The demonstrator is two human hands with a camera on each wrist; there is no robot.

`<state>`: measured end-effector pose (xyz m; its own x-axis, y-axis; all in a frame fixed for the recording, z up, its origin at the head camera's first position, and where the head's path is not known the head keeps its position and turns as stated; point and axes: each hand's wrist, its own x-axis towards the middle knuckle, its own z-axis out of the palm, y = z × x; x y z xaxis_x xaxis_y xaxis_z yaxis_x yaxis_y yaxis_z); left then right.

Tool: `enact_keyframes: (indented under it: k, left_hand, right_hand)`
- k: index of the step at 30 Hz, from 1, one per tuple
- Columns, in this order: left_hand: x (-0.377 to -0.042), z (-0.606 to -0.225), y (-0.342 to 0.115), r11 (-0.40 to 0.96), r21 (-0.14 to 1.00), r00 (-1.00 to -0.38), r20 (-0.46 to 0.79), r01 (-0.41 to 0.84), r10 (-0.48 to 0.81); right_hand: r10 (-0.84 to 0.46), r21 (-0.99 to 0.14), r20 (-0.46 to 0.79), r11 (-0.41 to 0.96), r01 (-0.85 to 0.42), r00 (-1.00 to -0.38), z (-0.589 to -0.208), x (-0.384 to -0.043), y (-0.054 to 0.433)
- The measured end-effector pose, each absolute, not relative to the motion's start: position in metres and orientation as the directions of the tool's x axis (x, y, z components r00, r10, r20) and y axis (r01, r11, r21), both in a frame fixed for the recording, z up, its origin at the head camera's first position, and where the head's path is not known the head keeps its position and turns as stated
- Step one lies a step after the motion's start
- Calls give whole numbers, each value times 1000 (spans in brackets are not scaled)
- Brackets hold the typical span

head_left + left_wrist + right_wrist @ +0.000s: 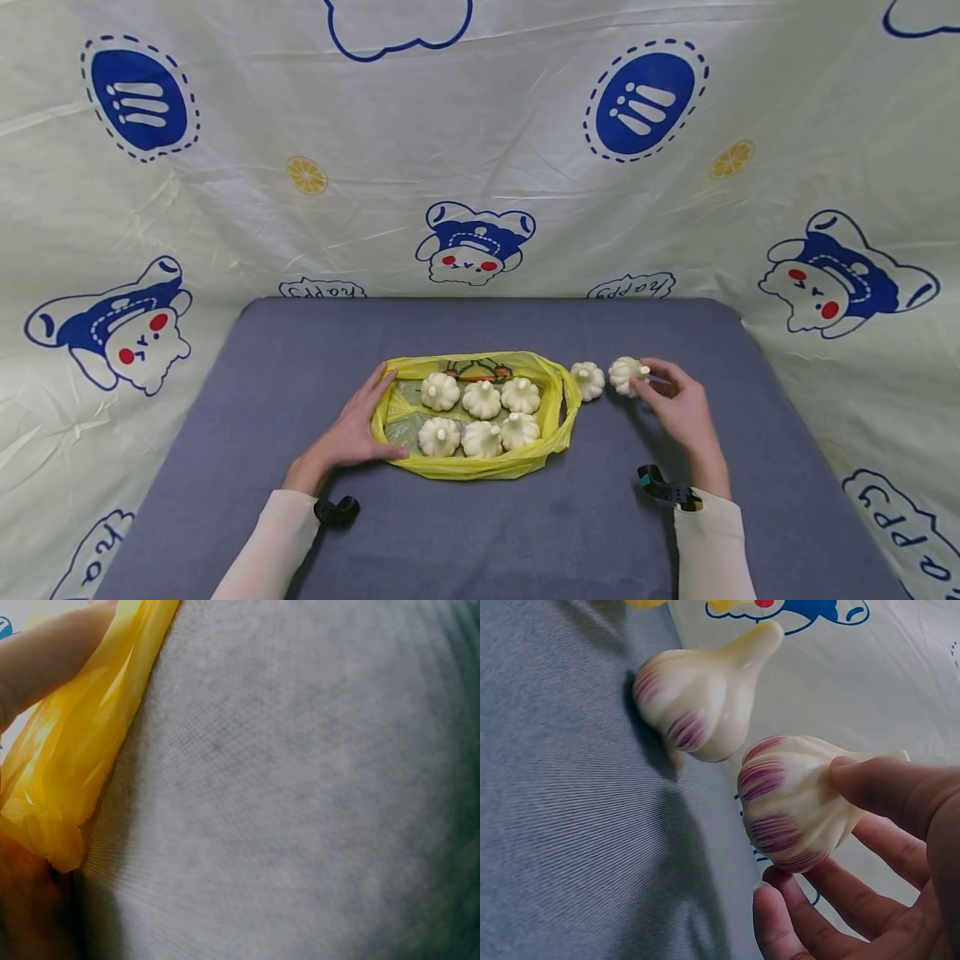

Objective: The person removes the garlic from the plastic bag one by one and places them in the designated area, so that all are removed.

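My left hand (354,425) holds the left end of a yellow plastic bag (487,468), thumb at the near rim and fingers at the far side. The bag lies wide open, with several garlic bulbs (482,400) inside in two rows, stems mostly up. To the right of the bag, my right hand (681,404) pinches a white garlic bulb (802,802) near its stem; purple streaks mark its base. Raised above the cloth, it shows its stem pointing toward the palm. Another garlic bulb (587,381) sits between it and the bag's right end.
A grey-blue cloth (480,542) covers the table. Behind and around it hangs a pale printed sheet (525,125) with blue cartoon figures and orange slices. Dark straps with small cameras (663,487) sit on both wrists.
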<state>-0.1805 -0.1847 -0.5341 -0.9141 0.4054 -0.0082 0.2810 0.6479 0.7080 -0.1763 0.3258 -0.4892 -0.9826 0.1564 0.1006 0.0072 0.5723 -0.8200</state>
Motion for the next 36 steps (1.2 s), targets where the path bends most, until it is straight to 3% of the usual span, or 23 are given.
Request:
enact_keyframes:
  k: [36]
  left_hand:
    - [-181, -535, -185, 645, 703, -911, 8, 299, 413]
  right_hand:
    - [144, -787, 44, 615, 55, -989, -514, -183, 323]
